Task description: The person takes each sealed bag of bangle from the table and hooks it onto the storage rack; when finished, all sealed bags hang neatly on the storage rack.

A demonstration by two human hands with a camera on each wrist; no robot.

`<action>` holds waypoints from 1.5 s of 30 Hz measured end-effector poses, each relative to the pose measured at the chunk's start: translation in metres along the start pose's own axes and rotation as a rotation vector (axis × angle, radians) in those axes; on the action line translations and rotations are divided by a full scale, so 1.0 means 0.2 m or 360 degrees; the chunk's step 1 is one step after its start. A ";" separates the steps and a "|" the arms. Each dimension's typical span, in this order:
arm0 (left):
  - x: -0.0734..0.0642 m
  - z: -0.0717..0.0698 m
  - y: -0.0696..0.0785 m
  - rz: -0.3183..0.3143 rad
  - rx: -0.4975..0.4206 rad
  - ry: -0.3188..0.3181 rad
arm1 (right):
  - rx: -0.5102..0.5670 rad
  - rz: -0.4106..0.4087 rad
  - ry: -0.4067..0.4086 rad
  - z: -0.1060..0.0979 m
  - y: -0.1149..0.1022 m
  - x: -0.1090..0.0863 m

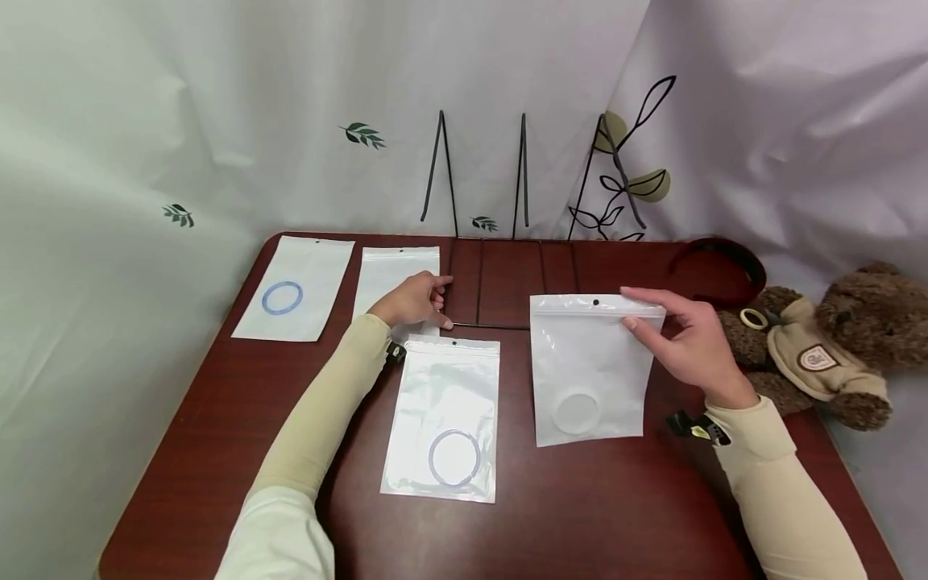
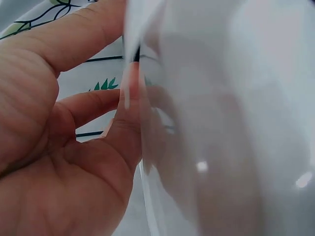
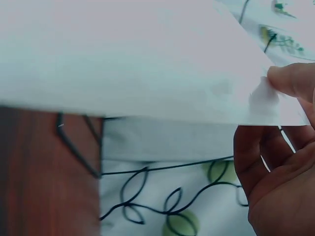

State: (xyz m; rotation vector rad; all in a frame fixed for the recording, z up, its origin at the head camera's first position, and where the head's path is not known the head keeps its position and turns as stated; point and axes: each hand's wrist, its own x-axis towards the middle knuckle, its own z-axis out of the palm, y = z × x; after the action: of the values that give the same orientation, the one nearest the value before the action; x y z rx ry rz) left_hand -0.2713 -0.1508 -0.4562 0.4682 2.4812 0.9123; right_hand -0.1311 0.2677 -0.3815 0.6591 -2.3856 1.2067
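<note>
In the head view my right hand [image 1: 696,342] pinches a white zip pouch [image 1: 602,362] by its top right corner, holding it upright with a pale round shape showing low on its front. My left hand [image 1: 416,302] is at the left side of a black wire rack [image 1: 478,290], thumb and curled fingers around the side wire near its front corner. Right under that wrist is a second pouch [image 1: 445,387] with a pale purple ring inside. Another pouch [image 1: 395,274] is partly covered by the left hand. Translucent film [image 2: 221,123] overlaps my fingertips in the left wrist view.
Three upright wire prongs [image 1: 524,169] rise at the rack's back. At far left lies a pouch [image 1: 293,266] with a blue ring. On the right are a dark red headband [image 1: 754,266] and a brown teddy bear [image 1: 863,322] near a yellow ring [image 1: 754,319]. A curtain [image 1: 290,105] hangs behind.
</note>
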 end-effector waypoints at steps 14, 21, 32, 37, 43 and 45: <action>0.01 -0.01 0.00 0.0017 0.0012 -0.0034 | 0.0108 -0.0299 0.0342 -0.10 -0.27 0.13; 0.01 -0.01 0.01 0.0023 0.0022 -0.0035 | 0.0176 -0.0270 0.0516 -0.13 -0.27 0.18; 0.01 -0.02 0.01 0.0027 0.0031 -0.0042 | 0.0223 -0.0109 0.0553 -0.16 -0.21 0.26; 0.01 -0.02 0.01 0.0025 0.0040 -0.0051 | 0.0242 -0.0060 0.0542 -0.15 -0.16 0.32; 0.02 -0.02 0.01 0.0015 0.0034 -0.0056 | 0.0261 -0.0045 0.0525 -0.13 -0.10 0.39; 0.02 -0.02 0.01 0.0012 0.0030 -0.0059 | 0.0271 -0.0057 0.0534 -0.12 -0.09 0.42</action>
State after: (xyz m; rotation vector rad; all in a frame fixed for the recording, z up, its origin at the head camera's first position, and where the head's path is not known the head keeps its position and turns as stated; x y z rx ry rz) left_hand -0.2766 -0.1494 -0.4541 0.4963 2.4585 0.8757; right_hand -0.1869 0.2591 -0.3124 0.5006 -2.0047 1.3941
